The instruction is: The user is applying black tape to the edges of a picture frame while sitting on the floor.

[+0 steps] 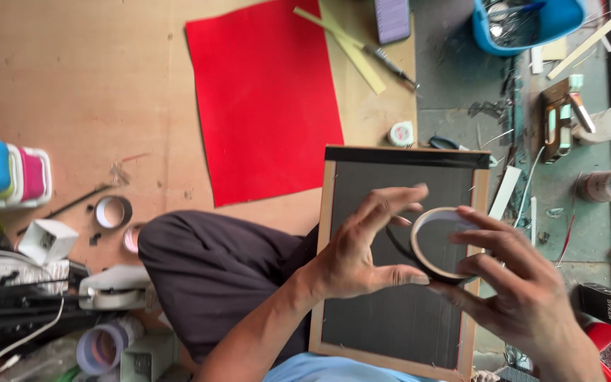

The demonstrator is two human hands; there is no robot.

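Basically, head view: left hand (pixel 351 251) and right hand (pixel 525 290) both clamped on a black tape roll with a tan core (pixel 438 244), held over the wood-framed dark panel (pixel 399 247), near its right edge. Better: peel slowly and keep the strip taut.

tape roll (pixel 438 244): held over the framed panel (pixel 397 311)
framed panel: rested on the lap; sheet (pixel 263 99) laid beyond it
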